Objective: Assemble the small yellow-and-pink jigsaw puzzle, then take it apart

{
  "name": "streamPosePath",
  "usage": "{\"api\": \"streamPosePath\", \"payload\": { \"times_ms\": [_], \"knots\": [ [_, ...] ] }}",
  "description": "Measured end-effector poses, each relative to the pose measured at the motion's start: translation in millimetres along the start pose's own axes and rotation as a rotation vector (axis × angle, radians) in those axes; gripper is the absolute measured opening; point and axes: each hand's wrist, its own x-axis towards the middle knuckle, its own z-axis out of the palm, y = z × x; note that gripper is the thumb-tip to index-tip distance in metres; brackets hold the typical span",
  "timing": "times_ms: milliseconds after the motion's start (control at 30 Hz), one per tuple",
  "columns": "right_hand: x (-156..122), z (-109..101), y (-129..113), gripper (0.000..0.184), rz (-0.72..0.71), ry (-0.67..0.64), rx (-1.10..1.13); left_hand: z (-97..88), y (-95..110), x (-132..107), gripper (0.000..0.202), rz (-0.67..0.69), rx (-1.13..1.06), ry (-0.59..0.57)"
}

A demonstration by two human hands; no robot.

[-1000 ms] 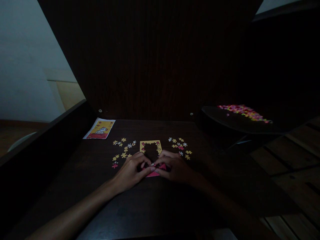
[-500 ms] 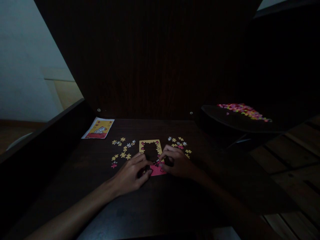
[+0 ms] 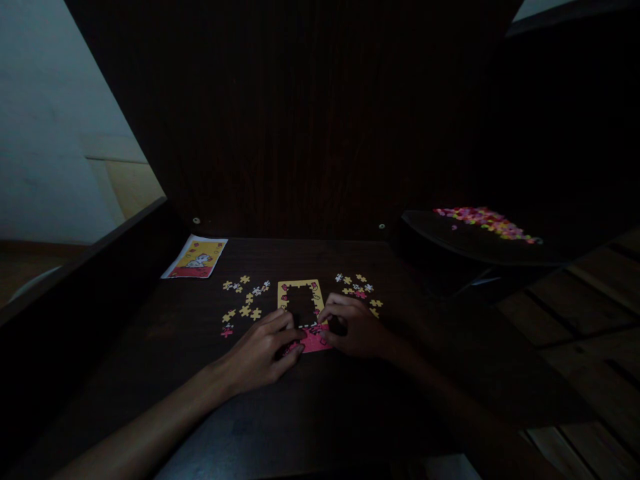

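Note:
A partly joined jigsaw puzzle (image 3: 299, 283) lies on the dark table, its yellow border framing an open dark middle and its lower band pink. My left hand (image 3: 263, 347) grips the puzzle's lower left, the index finger lying over the pink band and the thumb at the near edge. At the lower right, my right hand (image 3: 353, 325) has thumb and fingers curled in on the pink band and the right border. Its fingertips partly hide the pieces there. Loose yellow and white puzzle pieces (image 3: 245, 311) are scattered to the left, and more pieces (image 3: 360, 287) sit beyond the right hand.
A picture card (image 3: 196, 257) with a white animal on yellow and red lies at the table's back left. A dark upright panel (image 3: 300, 133) rises behind the table. On the right, a dark curved surface (image 3: 450, 233) holds a heap of small colourful pieces (image 3: 490, 222).
A pink piece near the right fingertips, previously loose-looking, now lies in line with the pink band. The right fingers have shifted slightly; the left hand has barely moved.

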Motion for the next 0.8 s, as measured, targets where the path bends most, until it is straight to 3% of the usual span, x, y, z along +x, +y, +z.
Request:
{"api": "streamPosePath", "payload": {
  "times_ms": [800],
  "knots": [
    [-0.1, 6.1, -6.7, 0.009, 0.046, 0.006, -0.033, 1.0, -2.1, -0.7, 0.019, 0.003, 0.013, -0.02]
  ]
}}
